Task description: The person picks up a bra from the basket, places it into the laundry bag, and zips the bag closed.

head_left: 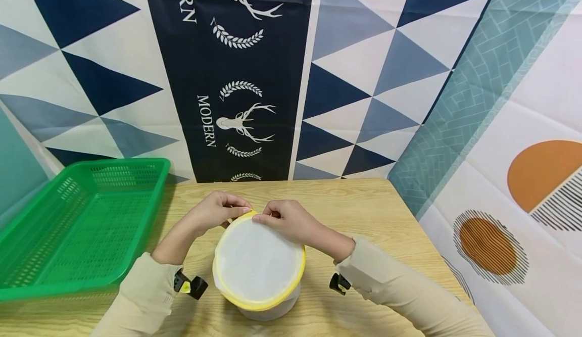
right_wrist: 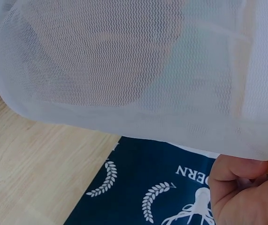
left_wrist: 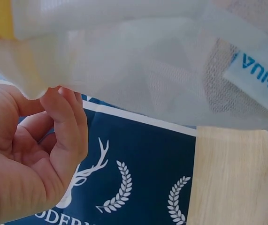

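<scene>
A white mesh laundry bag (head_left: 259, 263), round and drum-shaped with yellow trim (head_left: 258, 306) around its top, stands on the wooden table between both hands. At the far edge of the top, my left hand (head_left: 219, 211) pinches the trim between thumb and fingers. Just beside it, my right hand (head_left: 287, 221) pinches the same rim, thumb on the white top. Through the left wrist view's sheer mesh (left_wrist: 124, 70), something darker shows, with a white label (left_wrist: 258, 77) lettered in blue. The right wrist view shows the bag's side (right_wrist: 101, 61); its contents are too blurred to identify.
A green plastic basket (head_left: 156, 210) with perforated sides stands on the left of the table. Patterned cloth (head_left: 245, 125) hangs behind the table's far edge, and more cloth (head_left: 491, 246) runs along the right side. Bare wood (head_left: 359, 205) shows right of the bag.
</scene>
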Action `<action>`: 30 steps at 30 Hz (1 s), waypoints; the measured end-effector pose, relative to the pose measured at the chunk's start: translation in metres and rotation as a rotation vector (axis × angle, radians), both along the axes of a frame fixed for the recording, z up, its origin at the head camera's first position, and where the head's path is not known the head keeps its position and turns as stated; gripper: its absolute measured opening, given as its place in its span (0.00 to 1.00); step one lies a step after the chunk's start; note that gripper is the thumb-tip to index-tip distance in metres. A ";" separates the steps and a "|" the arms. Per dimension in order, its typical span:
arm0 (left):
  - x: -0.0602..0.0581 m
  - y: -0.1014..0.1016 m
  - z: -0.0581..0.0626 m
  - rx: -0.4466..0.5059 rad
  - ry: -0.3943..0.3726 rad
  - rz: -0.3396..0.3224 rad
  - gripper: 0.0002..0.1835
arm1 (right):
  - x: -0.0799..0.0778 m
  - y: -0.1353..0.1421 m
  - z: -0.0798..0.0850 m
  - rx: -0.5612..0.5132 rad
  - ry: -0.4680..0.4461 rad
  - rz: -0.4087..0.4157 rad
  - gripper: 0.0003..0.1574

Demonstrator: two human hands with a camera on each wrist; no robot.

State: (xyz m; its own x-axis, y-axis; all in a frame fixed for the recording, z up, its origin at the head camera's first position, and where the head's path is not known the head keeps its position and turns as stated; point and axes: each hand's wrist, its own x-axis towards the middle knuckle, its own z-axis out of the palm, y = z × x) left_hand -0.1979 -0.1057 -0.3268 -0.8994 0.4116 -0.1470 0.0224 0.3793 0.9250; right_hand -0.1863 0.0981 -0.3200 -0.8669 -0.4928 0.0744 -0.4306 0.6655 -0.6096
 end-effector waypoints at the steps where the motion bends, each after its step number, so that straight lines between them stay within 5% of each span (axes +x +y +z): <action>1: 0.000 0.000 0.000 0.000 0.004 0.002 0.15 | 0.000 0.000 0.000 0.001 0.001 -0.002 0.17; 20: 0.000 0.000 -0.003 -0.011 0.027 0.050 0.14 | 0.002 0.006 -0.002 -0.017 0.006 -0.022 0.17; 30: -0.001 0.001 -0.003 0.000 0.050 0.020 0.14 | 0.001 0.003 0.002 -0.030 -0.036 -0.006 0.16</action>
